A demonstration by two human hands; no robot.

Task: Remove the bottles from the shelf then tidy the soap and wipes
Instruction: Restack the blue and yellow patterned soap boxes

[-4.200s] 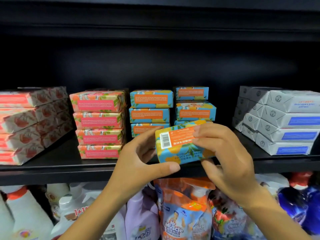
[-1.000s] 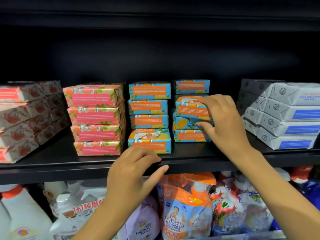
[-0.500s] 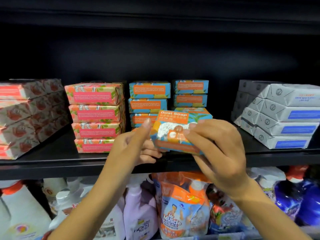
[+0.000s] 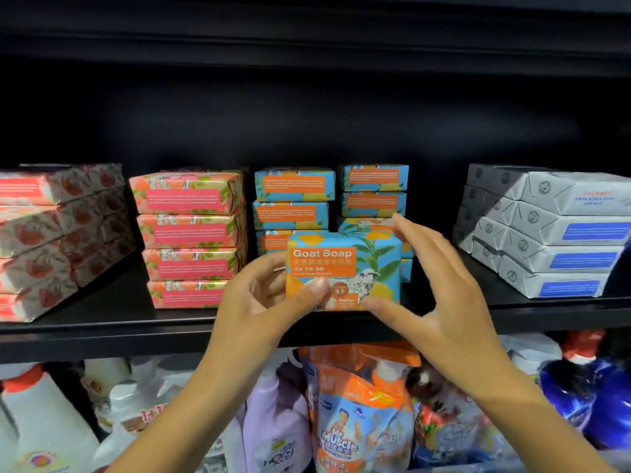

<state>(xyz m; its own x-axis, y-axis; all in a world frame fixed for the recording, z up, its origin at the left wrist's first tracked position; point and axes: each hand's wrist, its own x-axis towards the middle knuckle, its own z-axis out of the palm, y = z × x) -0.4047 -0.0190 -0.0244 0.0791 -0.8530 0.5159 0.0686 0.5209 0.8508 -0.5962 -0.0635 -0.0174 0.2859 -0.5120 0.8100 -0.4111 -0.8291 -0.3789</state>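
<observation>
A blue-and-orange Goat Soap box (image 4: pixel 345 268) stands upright at the front of the black shelf (image 4: pixel 119 322), its label facing me. My left hand (image 4: pixel 263 302) grips its left side, thumb across the lower front. My right hand (image 4: pixel 440 288) is spread beside its right edge, thumb at the bottom corner, fingers straight and lifted off the top. Behind it stand two stacks of the same blue soap (image 4: pixel 293 199) (image 4: pixel 374 191). Pink-and-green soap boxes (image 4: pixel 191 230) are stacked to the left, grey wipes packs (image 4: pixel 553 233) to the right.
Red-and-white flowered packs (image 4: pixel 51 240) fill the shelf's far left. On the lower shelf stand white bottles (image 4: pixel 37 425), a lilac bottle (image 4: pixel 273 418), an orange Mr Muscle refill pouch (image 4: pixel 355 411) and a dark blue bottle (image 4: pixel 594 397).
The soap box has been turned from tilted to upright with its front facing me. My left hand now grips it and my right hand's fingers have opened off it.
</observation>
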